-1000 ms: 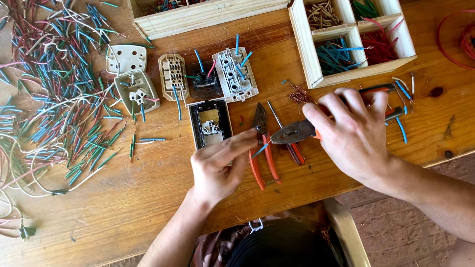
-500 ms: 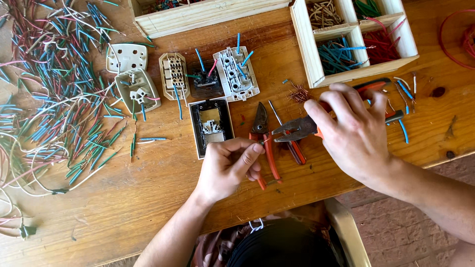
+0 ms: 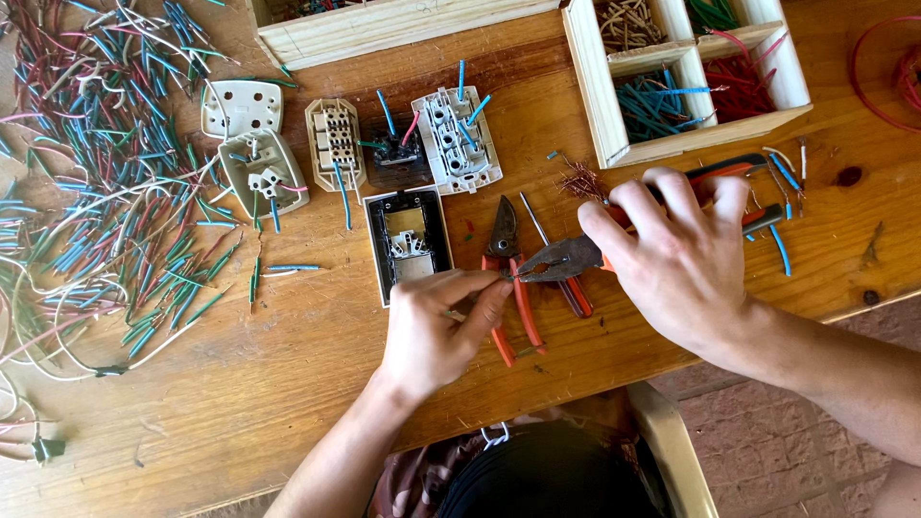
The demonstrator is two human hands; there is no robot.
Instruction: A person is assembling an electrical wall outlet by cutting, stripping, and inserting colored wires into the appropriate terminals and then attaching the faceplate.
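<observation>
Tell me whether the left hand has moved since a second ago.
Yes. The left hand has shifted right, away from the black socket, bringing its fingertips to the nose of the pliers held in the right hand.

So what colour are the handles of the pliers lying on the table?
Orange-red. The pliers show best in the head view, lying beside the left hand.

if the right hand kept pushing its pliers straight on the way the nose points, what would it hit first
The right hand aims its pliers leftward; the tip is already at the left hand, so those fingertips come first. Beyond them lies the black switch frame, though depth is unclear.
</observation>
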